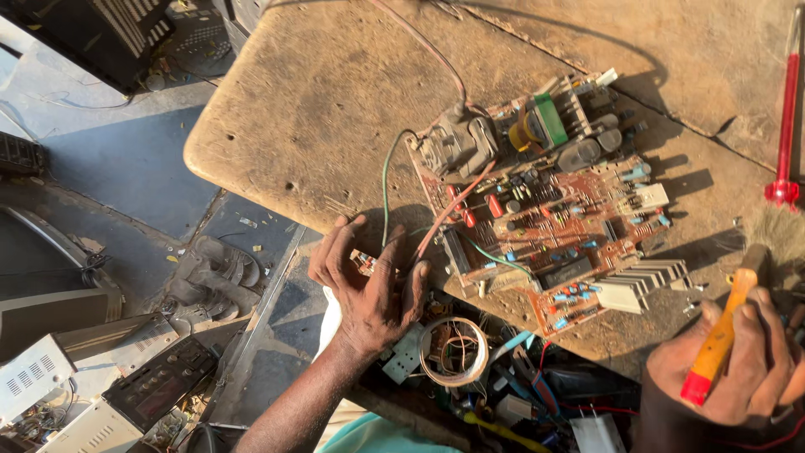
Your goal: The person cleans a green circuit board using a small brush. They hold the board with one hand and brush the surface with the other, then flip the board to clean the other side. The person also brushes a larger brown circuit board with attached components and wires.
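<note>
A brown circuit board (545, 210), crowded with components, a black transformer and a finned heat sink, lies on a worn wooden table (335, 101). My left hand (369, 285) is at the table's near edge by the board's left corner, its fingers curled around a small board piece (363, 262) and thin red and green wires (444, 218). My right hand (742, 361) is at the lower right, closed around the orange handle of a brush (725, 331) whose bristles reach toward the table's right edge.
A red-handled tool (786, 126) lies at the table's right edge. Below the table's edge are a tape roll (454, 352), wires and loose parts. On the floor to the left stand old device cases (92, 394) and sandals (214, 277).
</note>
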